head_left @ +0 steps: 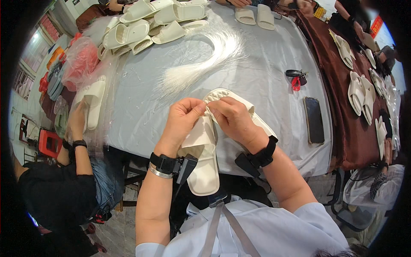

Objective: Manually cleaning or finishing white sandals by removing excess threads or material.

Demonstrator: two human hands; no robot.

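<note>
A pair of cream slippers lies at the near edge of the table under my hands. The left slipper [203, 173] points its near end toward me, past the table edge; the right slipper [244, 102] slants behind my right hand. My left hand [182, 120] is closed in a pinch above the left slipper's far end. Meeting it, my right hand [235, 118] also pinches, over the right slipper. Whatever the fingertips hold is too small to make out. Beyond them lies a loose, curved bundle of thin white strands [214, 55].
Many cream slippers [126, 34] are heaped at the far left. On the right are a phone [314, 120] and keys with a red tag [296, 79]. At left, a co-worker's hand [78, 115] touches a slipper in clear plastic. More slippers [361, 92] lie on the brown-covered table.
</note>
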